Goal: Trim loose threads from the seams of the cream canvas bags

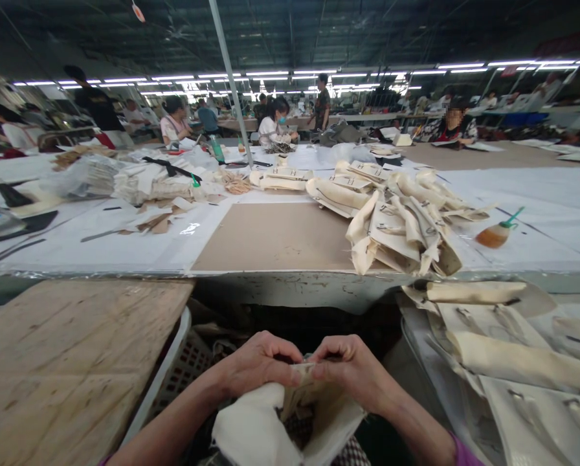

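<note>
Cream fabric piece [256,427], left hand [263,362] and right hand [352,367] pinching its edge — angled inward, nearly meeting

Matt cloth piece [254,427]; perforated plastic basket [178,362]

Left hand [265,364] — pinching | right hand [351,367] — pinching | close together

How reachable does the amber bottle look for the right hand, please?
Probably not yet: the right hand is holding fabric, and the bottle is farther off, on the table.
</note>
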Motion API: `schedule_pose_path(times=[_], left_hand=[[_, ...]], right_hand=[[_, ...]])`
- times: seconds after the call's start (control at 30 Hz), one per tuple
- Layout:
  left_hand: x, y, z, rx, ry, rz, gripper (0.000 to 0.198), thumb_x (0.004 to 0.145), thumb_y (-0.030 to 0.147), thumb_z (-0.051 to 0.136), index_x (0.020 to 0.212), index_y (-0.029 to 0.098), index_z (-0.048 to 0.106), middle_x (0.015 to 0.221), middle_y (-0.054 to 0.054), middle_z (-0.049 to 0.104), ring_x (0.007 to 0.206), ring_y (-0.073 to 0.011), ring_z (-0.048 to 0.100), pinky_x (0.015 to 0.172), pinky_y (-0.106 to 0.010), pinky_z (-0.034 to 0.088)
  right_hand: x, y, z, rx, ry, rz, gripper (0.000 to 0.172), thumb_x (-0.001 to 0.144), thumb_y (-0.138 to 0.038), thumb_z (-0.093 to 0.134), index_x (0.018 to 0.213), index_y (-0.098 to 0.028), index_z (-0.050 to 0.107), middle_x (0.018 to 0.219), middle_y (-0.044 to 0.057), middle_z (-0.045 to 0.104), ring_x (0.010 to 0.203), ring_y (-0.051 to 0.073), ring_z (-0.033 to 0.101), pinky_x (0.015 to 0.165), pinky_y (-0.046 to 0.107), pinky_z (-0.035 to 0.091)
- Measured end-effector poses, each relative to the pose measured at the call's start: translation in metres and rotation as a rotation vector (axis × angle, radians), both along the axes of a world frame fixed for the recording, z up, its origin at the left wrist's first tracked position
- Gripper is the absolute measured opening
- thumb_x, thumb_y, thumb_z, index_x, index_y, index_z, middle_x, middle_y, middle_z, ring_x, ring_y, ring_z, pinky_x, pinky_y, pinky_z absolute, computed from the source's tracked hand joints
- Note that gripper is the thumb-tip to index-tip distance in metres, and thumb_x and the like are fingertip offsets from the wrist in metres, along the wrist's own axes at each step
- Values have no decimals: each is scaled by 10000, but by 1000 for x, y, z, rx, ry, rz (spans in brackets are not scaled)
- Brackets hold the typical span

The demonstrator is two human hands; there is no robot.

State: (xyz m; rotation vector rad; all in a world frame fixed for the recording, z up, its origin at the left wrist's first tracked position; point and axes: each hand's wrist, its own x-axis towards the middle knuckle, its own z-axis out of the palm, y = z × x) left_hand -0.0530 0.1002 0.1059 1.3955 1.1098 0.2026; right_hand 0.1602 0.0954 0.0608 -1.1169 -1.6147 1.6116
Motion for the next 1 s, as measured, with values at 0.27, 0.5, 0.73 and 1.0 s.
schedule_pose_path(times=[0.27, 0.5, 0.73, 1.0], left_hand=[[-8, -3, 2, -48, -12, 26, 283, 719, 358, 669, 867, 130, 746, 644, 29, 531, 560, -99, 404, 488, -190, 297], [-7, 1, 3, -23, 10, -20, 314, 721, 384, 688, 894, 130, 754, 655, 27, 562, 568, -101, 418, 530, -204, 325], [-6, -4, 26, 163, 122, 13, 205, 729, 262, 667, 905, 156, 669, 769, 20, 634, 689, -131, 522, 600, -205, 380], [-9, -10, 66, 362, 432, -37, 70, 788, 276, 651, 815, 211, 649, 763, 42, 658, 716, -143, 564, 594, -219, 341]], right_hand=[[7, 3, 3, -2, -15, 109, 207, 787, -239, 622, 918, -178, 771, 832, 10, 730, 780, 185, 616, 708, 265, 437], [16, 1, 7, 33, -111, 128, 149, 851, -266, 582, 853, -173, 699, 703, -39, 598, 659, 125, 499, 588, 223, 344], [8, -4, 8, 125, -256, 79, 201, 888, -299, 539, 840, -204, 710, 678, -28, 611, 675, 147, 541, 601, 236, 341], [3, -18, 13, 186, -406, 43, 257, 897, -362, 482, 845, -250, 708, 668, -12, 618, 638, 169, 532, 587, 259, 326]])
